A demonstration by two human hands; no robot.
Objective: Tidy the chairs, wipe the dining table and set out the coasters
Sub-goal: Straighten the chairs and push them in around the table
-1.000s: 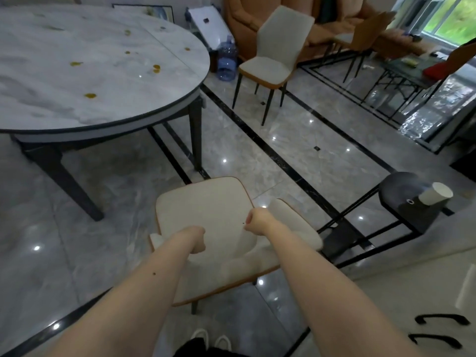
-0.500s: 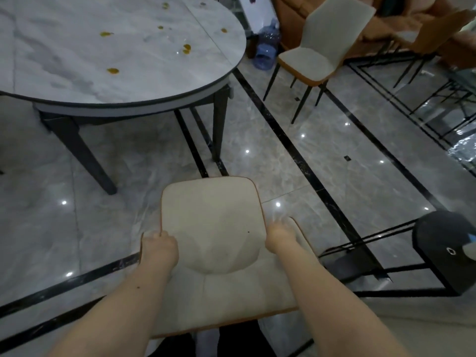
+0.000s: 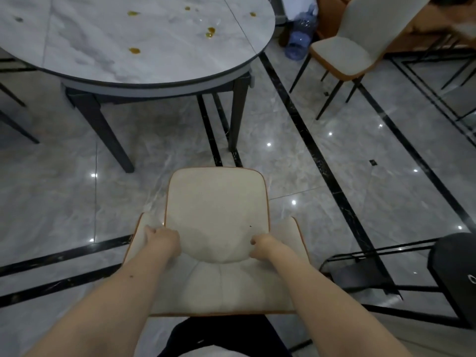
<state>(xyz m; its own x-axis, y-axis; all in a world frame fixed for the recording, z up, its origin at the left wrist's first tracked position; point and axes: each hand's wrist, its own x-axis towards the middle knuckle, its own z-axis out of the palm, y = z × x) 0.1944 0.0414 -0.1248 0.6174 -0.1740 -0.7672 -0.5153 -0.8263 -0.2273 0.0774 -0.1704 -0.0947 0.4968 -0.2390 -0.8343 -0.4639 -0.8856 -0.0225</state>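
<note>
A cream chair [image 3: 216, 202] with an orange rim stands right in front of me, its seat pointing toward the table. My left hand [image 3: 161, 239] grips the left side of its backrest and my right hand [image 3: 265, 247] grips the right side. The round grey marble dining table [image 3: 77, 47] stands ahead at the upper left, with several yellow-brown spills [image 3: 134, 50] on its top. A second cream chair [image 3: 345, 52] stands away from the table at the upper right. No coasters are in view.
A blue water jug [image 3: 300, 39] sits on the floor beyond the table. A black metal-framed side table [image 3: 453, 274] stands close at my right. Dark chair legs [image 3: 15, 124] show at the far left. The floor is glossy grey tile with black stripes.
The chair has turned to face the table squarely and moved closer to it. My hands have shifted outward to the two sides of the backrest. The view has swung left and down.
</note>
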